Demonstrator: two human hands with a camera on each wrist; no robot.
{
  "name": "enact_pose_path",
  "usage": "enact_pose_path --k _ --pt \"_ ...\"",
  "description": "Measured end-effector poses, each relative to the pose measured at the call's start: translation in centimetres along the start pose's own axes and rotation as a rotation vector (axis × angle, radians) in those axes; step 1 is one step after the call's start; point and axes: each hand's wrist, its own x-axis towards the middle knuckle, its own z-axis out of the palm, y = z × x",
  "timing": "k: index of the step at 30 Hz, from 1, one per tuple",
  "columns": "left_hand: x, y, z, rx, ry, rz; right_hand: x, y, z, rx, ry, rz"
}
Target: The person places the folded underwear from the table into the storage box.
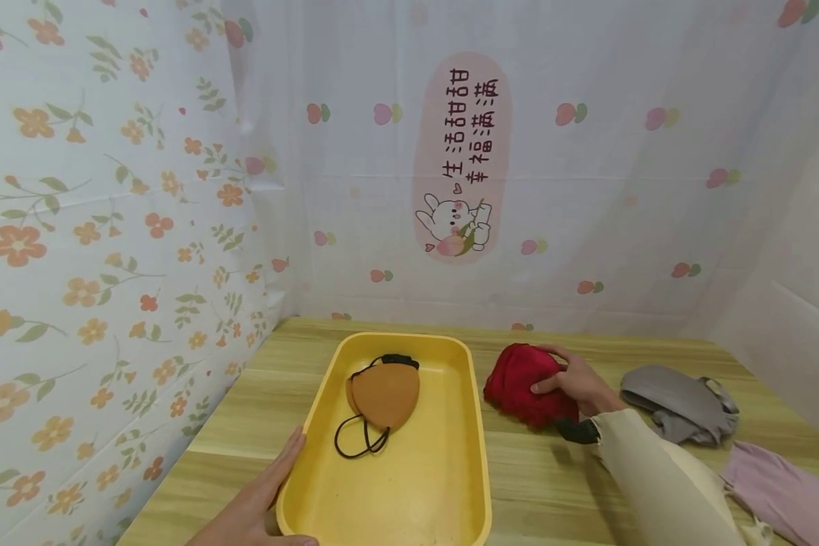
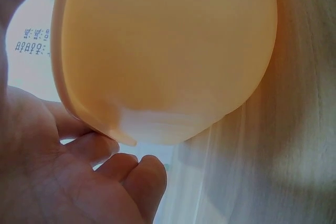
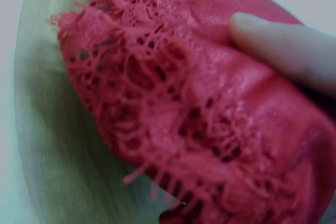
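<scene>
A red lace-trimmed garment (image 1: 519,383), bunched and rounded like a bra cup, sits right of a yellow tray (image 1: 479,440). My right hand (image 1: 576,381) grips it, with thumb and fingers on its smooth part. The right wrist view shows the garment's openwork lace (image 3: 136,93) close up and the thumb (image 3: 283,45) pressing on the satin. At the tray's left side, my left hand (image 1: 259,497) rests with fingers along the outer wall and thumb by the near corner. Inside the tray lies a folded orange-brown bra (image 1: 385,394) with thin black straps.
Right of the right hand lies a crumpled grey garment (image 1: 679,402). A pink cloth (image 1: 781,493) lies nearer, at the right edge. Wood-grain tabletop (image 1: 246,409) spreads around the tray. Printed curtains (image 1: 355,227) hang behind and along the left.
</scene>
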Motion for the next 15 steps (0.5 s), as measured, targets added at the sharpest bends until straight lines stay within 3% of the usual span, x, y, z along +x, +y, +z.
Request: enact_pose_path --k 7,15 --pt "0.1 0.4 -0.2 -0.108 -0.042 -0.056 -0.2 -0.3 -0.4 0.048 0.008 -0.032" --pt "-0.1 0.4 0.1 0.036 0.019 0.003 -0.4 -1.3 -0.7 0.059 0.009 -0.058"
